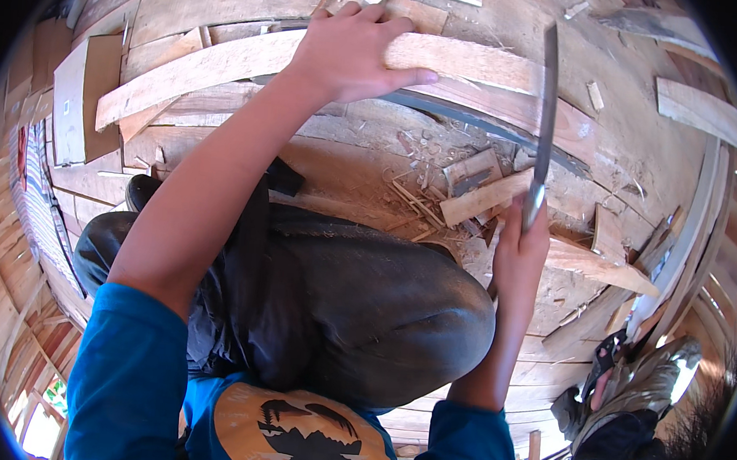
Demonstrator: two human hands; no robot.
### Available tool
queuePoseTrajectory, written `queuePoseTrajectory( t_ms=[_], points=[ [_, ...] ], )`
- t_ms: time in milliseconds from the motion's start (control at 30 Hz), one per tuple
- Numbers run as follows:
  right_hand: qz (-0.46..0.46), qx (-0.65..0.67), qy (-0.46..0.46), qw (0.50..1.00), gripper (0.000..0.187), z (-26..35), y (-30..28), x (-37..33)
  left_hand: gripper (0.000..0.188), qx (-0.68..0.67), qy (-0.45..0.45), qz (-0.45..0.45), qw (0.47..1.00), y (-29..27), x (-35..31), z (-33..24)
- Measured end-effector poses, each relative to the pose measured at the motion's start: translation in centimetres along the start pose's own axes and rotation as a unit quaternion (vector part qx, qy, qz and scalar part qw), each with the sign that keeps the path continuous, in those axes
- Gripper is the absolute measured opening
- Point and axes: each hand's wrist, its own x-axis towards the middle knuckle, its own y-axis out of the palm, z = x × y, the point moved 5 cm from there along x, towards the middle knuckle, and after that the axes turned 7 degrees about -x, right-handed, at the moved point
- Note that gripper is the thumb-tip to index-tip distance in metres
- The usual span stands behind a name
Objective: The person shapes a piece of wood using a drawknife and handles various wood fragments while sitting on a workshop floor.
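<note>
A long pale wooden board (pixel 218 62) lies crosswise in front of me. My left hand (pixel 350 52) grips it near its middle, fingers over the far edge and thumb along the near side. My right hand (pixel 522 248) is closed round the handle of a machete (pixel 548 114). Its narrow blade points away from me and crosses in view at the board's right end; whether it touches the wood I cannot tell. Beneath the board rest another plank (pixel 573 129) and a dark, straight-edged bar (pixel 476 127).
Wood offcuts (pixel 488 199) and splinters litter the plank floor (pixel 339 156) by my bent knee. A cardboard box (pixel 85 99) stands at the left. More boards (pixel 703 111) lie at the right, and another person (pixel 628 406) sits at the lower right.
</note>
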Motion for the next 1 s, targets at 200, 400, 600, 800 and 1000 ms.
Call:
queuePoseTrajectory(
  t_ms=[200,400,600,800,1000],
  points=[
    [0.041,0.030,0.039,0.998,0.023,0.3,0.2,0.1,0.080,0.028,0.016,-0.037,0.999,0.0,-0.6,-0.3],
    [0.017,-0.002,0.014,1.000,0.024,0.9,0.5,2.9,0.080,-0.004,-0.001,0.000,1.000,-0.5,-0.4,-0.4],
    [0.038,0.067,0.069,0.995,0.021,-1.2,0.1,-2.2,0.082,0.011,0.025,-0.050,0.998,-0.2,-0.8,-0.6],
    [-0.029,0.022,-0.054,0.998,0.022,1.5,0.9,4.7,0.082,-0.001,0.012,-0.008,1.000,-0.4,-0.4,-0.5],
    [0.024,0.048,0.088,0.995,0.023,-2.1,-0.1,-3.2,0.083,0.012,-0.002,-0.037,0.999,-0.2,-0.4,-0.4]
  ],
)
